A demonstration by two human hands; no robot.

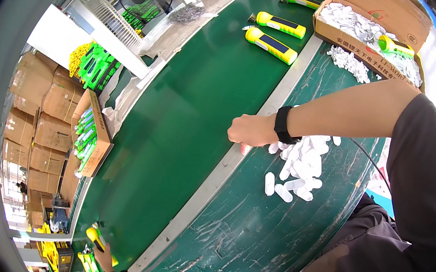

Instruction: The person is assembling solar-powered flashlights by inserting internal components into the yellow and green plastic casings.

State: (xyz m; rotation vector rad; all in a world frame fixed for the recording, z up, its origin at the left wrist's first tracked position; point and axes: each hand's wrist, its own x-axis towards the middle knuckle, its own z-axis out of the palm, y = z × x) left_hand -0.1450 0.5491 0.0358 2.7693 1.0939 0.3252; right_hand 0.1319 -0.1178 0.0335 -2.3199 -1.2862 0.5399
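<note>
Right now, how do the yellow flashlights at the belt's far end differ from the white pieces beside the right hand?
The yellow flashlights show dark panels; the white pieces look plain. Each flashlight is larger than one piece. The flashlights lie along the belt, while the pieces are mostly heaped on the worktable. Both are longer than wide.

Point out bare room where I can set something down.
Free: the green belt between the far yellow flashlights and the left hand; also the worktop below the heaped white pieces, right of the metal rail. Crowded: that heap beside the right hand, and the far end around the cardboard box.
</note>
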